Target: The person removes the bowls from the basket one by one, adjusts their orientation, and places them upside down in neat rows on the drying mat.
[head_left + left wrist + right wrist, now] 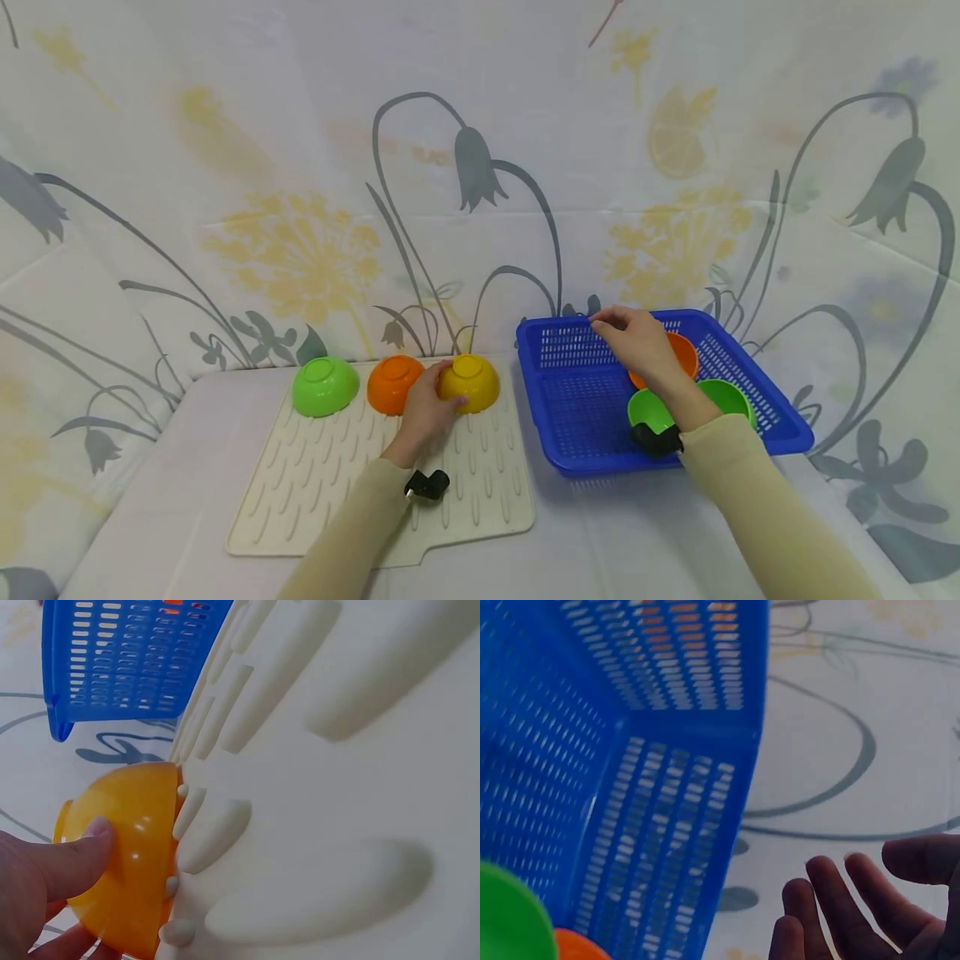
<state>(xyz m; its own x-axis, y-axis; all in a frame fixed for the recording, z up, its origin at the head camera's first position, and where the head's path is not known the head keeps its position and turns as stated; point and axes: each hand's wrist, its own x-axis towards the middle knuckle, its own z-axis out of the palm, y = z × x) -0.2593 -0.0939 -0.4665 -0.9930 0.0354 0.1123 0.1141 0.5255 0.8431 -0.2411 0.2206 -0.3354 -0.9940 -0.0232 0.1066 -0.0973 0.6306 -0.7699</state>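
Note:
My left hand point(426, 414) grips a yellow bowl point(471, 385) that sits upside down on a cream drying mat point(375, 492). In the left wrist view the thumb presses the side of the bowl point(139, 847), with fingers round its underside and the rim right at the mat's ridges. Beside it, an upturned orange bowl point(390, 385) and a green bowl point(325, 387) stand in a row. My right hand point(637, 342) hovers over the far part of a blue basket point(581, 417). Its fingers are loosely bent, with nothing between them in the right wrist view.
Inside the basket, to the right, lie an orange bowl point(684, 354), a small green bowl point(647, 408) and a larger green bowl point(731, 402), partly hidden by the right arm. A flower-patterned cloth point(480, 67) hangs behind the white-covered table point(600, 542).

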